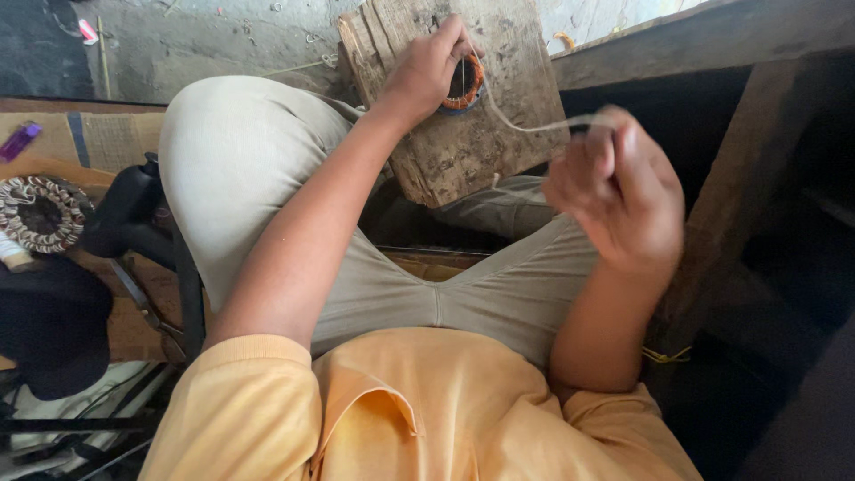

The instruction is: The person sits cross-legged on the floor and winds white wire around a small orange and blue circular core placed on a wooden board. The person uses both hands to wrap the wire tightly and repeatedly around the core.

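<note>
- At the bottom of the frame, nearest to the camera, is the person's yellow shirt (pixel 419 419); it fills the lower middle and both arms go up from it.
- Above it are the beige trousers (pixel 267 178); the raised knee stands in the upper left centre, and its edge touches the wooden board.
- The right hand (pixel 619 191) is in the right centre, blurred. Its grip is closed on a thin pale cord (pixel 534 126), fingers curled around the end. Around this hand there is open dark room, with a wooden post (pixel 739 178) just to the right.
- The cord runs tight to the upper left, to the orange coil.
- The left hand (pixel 427 71) is at the top centre. Its grip holds the orange coil (pixel 465 85), a wound ring of copper-coloured wire, pressing it on the wooden board (pixel 481 134). The fingers cover most of the ring.
- The board is worn, with a rough broken lower edge near the middle of the frame.
- At the left edge lie a second wound coil (pixel 40 214), a black tool (pixel 125 214) and a purple lighter (pixel 20 140) on cardboard (pixel 98 138).
- Farthest, at the top, is the grey concrete floor (pixel 205 44).
</note>
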